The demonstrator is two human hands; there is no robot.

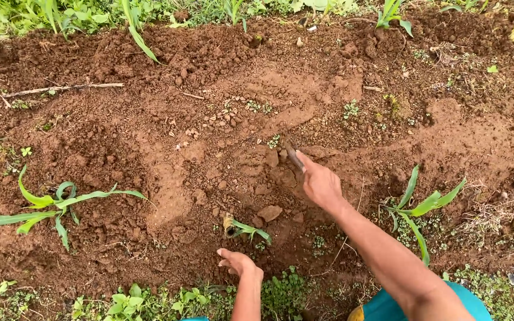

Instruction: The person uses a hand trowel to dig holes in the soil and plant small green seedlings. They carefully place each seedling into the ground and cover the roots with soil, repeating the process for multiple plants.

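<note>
My right hand (321, 184) is stretched out over the red-brown soil, gripping a short dark tool (293, 156) whose tip pokes into the loose earth. My left hand (238, 262) rests low near the bottom, fingers loosely curled, holding nothing, just below a small green seedling (246, 228) lying in a shallow dug hollow. A clod of soil (269, 212) sits between the two hands.
Young maize plants stand at the left (55, 205) and at the right (417, 208). A dry stick (60, 88) lies at upper left. Weeds and grass (150, 297) edge the bottom and top. A smoothed furrow (168, 196) runs through the dug soil.
</note>
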